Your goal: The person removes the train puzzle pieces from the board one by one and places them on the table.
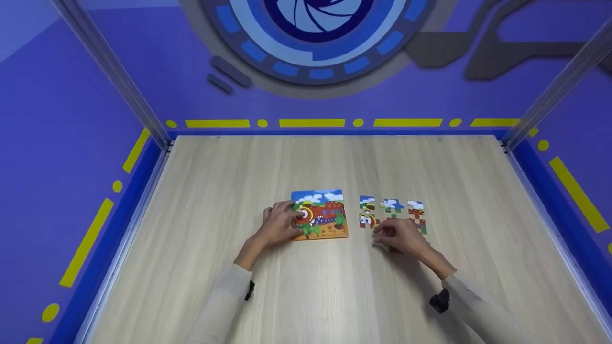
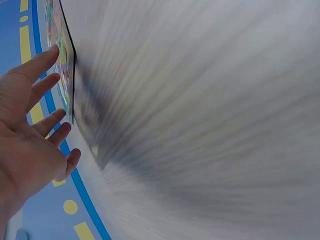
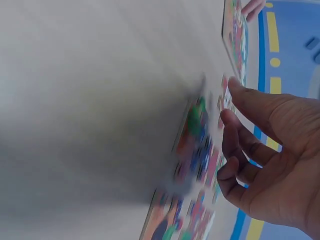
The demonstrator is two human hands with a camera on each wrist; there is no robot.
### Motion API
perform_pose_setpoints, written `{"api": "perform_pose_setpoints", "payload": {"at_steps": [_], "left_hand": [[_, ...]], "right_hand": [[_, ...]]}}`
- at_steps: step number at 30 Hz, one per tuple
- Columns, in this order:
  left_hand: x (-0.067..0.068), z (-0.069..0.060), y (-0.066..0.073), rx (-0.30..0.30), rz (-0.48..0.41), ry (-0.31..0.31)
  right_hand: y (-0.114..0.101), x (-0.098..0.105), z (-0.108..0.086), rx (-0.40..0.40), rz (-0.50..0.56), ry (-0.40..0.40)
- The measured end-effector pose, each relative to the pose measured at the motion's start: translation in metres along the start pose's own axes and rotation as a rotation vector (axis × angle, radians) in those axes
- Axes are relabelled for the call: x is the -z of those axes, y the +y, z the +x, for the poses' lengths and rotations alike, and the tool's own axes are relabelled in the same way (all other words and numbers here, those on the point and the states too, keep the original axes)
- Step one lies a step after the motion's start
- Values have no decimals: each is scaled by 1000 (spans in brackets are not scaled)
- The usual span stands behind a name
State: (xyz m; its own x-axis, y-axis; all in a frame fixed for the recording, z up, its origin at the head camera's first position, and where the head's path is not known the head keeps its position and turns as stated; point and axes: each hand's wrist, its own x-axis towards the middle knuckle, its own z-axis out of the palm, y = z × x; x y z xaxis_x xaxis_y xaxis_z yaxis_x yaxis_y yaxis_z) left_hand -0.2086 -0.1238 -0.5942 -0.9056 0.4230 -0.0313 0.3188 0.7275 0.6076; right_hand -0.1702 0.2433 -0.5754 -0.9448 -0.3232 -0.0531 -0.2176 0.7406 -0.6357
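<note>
My left hand point(image 1: 277, 222) rests at the left edge of a square puzzle board point(image 1: 327, 234) with a red cartoon train, clouds and trees. In the left wrist view its fingers are spread beside the board point(image 2: 65, 65). My right hand point(image 1: 400, 235) hovers over the lower part of a group of loose puzzle pieces, hiding some of them. Seen from the right wrist, thumb and fingers are apart and loosely bent, with nothing visible between them. A piece showing the train's eyes point(image 1: 366, 220) lies just beyond the fingertips. A blurred piece with green point(image 3: 195, 120) lies below the hand.
More pieces lie in spaced rows right of the board, among them a cloud piece point(image 1: 392, 204) and a right corner piece point(image 1: 415, 205). Blue panels point(image 1: 311, 110) with yellow marks border the wooden table point(image 1: 306, 162) at the back and sides.
</note>
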Motion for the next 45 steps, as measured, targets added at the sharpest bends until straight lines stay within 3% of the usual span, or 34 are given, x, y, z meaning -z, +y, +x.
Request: {"api": "perform_pose_setpoints", "payload": {"at_steps": [6,11,20,24,28,34,45], "left_hand": [[7,-2,-6,14,-13,-25],[6,-3,-7,33,-10,-32],[7,-1,3,21,63,-36],[6,1,6,20,102,-39],[4,2,7,38,129,-48],[2,1,6,47,87,-38],[4,5,4,63,95,-53]], "right_hand": [[-21,-15,26,-5,94,-67],[-41,-30,47,82,155,-114],[-74,-72,79,198,200,-109],[-83,-85,89,239,163,-74],[-88,-94,93,216,100,-60],[-94,-99,94,131,38,-88],[-96,-86,107,139,172,-208]]}}
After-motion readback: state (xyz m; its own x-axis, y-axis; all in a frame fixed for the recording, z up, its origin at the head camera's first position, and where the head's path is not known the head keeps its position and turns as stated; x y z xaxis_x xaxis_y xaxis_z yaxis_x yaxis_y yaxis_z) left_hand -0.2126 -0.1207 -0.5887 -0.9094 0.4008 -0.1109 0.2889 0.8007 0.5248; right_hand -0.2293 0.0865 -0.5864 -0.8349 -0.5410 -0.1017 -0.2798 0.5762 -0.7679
